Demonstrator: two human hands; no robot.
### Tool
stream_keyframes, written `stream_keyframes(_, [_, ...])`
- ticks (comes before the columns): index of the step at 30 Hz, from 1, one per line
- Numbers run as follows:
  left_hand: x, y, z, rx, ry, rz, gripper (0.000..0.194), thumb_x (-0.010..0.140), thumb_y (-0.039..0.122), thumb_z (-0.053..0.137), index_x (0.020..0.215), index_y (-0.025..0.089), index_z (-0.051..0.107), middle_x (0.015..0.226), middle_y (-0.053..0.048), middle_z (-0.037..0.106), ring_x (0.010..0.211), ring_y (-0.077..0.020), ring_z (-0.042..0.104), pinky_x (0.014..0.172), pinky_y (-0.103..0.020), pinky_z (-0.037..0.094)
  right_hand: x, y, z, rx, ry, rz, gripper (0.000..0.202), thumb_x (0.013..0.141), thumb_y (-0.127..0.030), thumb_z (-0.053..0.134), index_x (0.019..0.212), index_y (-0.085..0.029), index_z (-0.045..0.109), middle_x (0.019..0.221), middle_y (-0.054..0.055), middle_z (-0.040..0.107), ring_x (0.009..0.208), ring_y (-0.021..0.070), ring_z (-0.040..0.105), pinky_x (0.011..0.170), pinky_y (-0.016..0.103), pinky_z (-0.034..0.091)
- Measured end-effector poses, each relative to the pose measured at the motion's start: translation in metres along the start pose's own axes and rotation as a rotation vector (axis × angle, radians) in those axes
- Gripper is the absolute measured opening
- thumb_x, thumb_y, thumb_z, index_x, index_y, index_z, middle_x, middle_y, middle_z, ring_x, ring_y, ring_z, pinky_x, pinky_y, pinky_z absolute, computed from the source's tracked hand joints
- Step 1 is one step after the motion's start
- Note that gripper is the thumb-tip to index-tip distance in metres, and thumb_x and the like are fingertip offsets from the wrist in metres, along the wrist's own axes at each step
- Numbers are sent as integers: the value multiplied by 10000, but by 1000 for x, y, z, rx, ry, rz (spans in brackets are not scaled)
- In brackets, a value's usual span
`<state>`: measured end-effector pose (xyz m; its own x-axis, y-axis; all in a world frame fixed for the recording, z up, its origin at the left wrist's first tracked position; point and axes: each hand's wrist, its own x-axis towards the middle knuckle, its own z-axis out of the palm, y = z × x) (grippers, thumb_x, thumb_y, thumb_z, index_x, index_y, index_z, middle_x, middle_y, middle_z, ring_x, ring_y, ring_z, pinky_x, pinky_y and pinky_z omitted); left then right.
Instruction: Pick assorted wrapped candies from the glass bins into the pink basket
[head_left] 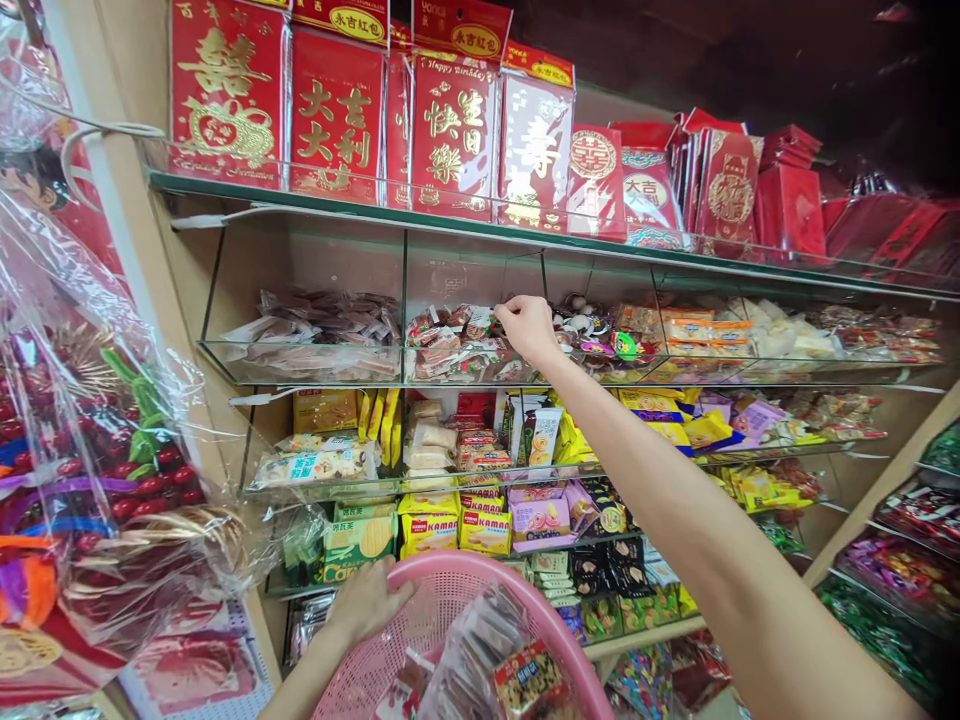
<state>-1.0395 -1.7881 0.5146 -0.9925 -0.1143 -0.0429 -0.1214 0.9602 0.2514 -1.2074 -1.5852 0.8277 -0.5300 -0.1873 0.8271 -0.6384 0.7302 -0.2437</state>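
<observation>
My left hand [367,605] grips the rim of a pink plastic basket [442,568] low in the view. In the basket lie brown snacks in clear wrappers [480,640] and a red-edged packet of a nutty-looking snack [531,680]. Reaching up to a glass-fronted shelf, my right hand [529,328] is above a compartment of small red, white and brown wrapped snacks [454,340]. Its fingers are curled together in a pinch beside these packets. Whatever may be between the fingertips is too small to make out.
Red envelopes [454,135] stand on the top shelf. Glass dividers separate the compartments, with clear-wrapped brown snacks [322,320] at left. Lower shelves hold yellow KAMAN packets [429,525] and other snacks. Plastic-wrapped decorations [97,470] crowd the left side; a slanted wooden post [885,480] stands at right.
</observation>
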Motion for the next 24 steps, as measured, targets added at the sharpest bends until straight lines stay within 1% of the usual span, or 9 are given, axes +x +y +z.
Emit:
stream_keyframes(3, [-1, -3, 1, 6, 9, 0, 514, 791, 536, 328, 1035, 147, 559, 1005, -146, 658, 978, -306, 588, 792, -384, 429, -3, -4, -4, 55, 60, 115, 238, 753, -275, 389, 619, -174, 558, 611, 52, 556, 653, 168, 474, 630, 280, 355])
stream_keyframes(5, [-3, -4, 1, 6, 10, -5, 509, 793, 520, 334, 1055, 142, 552, 1017, -147, 654, 983, -300, 587, 800, -380, 430, -5, -7, -7, 96, 76, 144, 218, 741, -264, 408, 562, -187, 506, 575, 25, 515, 614, 151, 438, 615, 273, 342])
stream_keyframes(8, [-6, -3, -1, 5, 16, -11, 498, 795, 497, 341, 1062, 131, 549, 1024, -148, 651, 988, -296, 586, 805, -376, 429, -7, -11, -9, 160, 127, 174, 242, 720, -240, 439, 485, -204, 397, 508, -19, 414, 543, 124, 354, 583, 268, 311])
stream_keyframes(11, [-8, -2, -5, 10, 27, -16, 475, 796, 485, 348, 1039, 136, 559, 1017, -145, 654, 979, -292, 589, 801, -369, 429, -9, -12, -9, 192, 200, 191, 268, 706, -213, 459, 467, -211, 338, 490, -37, 360, 524, 114, 312, 571, 267, 289])
stream_keyframes(13, [-8, -2, -8, 7, 16, -14, 457, 794, 477, 352, 1026, 145, 564, 1016, -145, 654, 974, -292, 591, 792, -367, 429, -9, -12, -10, 187, 210, 204, 268, 698, -202, 472, 466, -211, 337, 489, -34, 367, 529, 115, 324, 580, 267, 292])
stream_keyframes(15, [-7, -1, -11, 1, -3, -14, 444, 790, 468, 359, 1024, 151, 563, 1023, -148, 650, 974, -297, 589, 785, -369, 430, -9, -12, -11, 169, 190, 219, 263, 691, -198, 476, 464, -213, 346, 482, -25, 379, 537, 124, 356, 594, 269, 304])
stream_keyframes(19, [-4, 0, -14, -4, -14, -17, 429, 781, 483, 368, 979, 164, 576, 983, -151, 654, 958, -299, 594, 776, -368, 431, -6, -10, -9, 182, 170, 256, 231, 691, -201, 470, 480, -218, 377, 479, 2, 422, 582, 155, 459, 619, 272, 351])
stream_keyframes(22, [-2, 0, -15, -1, -8, -7, 463, 781, 511, 355, 989, 158, 573, 987, -164, 646, 965, -305, 589, 782, -375, 430, -3, -7, -7, 251, 213, 276, 206, 704, -211, 477, 507, -208, 415, 503, 11, 470, 607, 163, 519, 643, 273, 385])
stream_keyframes(24, [-1, 0, -16, -5, -12, -5, 468, 779, 520, 353, 977, 160, 577, 987, -163, 647, 963, -307, 590, 777, -374, 431, -4, -7, -9, 341, 264, 273, 186, 723, -226, 479, 542, -193, 449, 535, 6, 500, 597, 154, 545, 651, 272, 405])
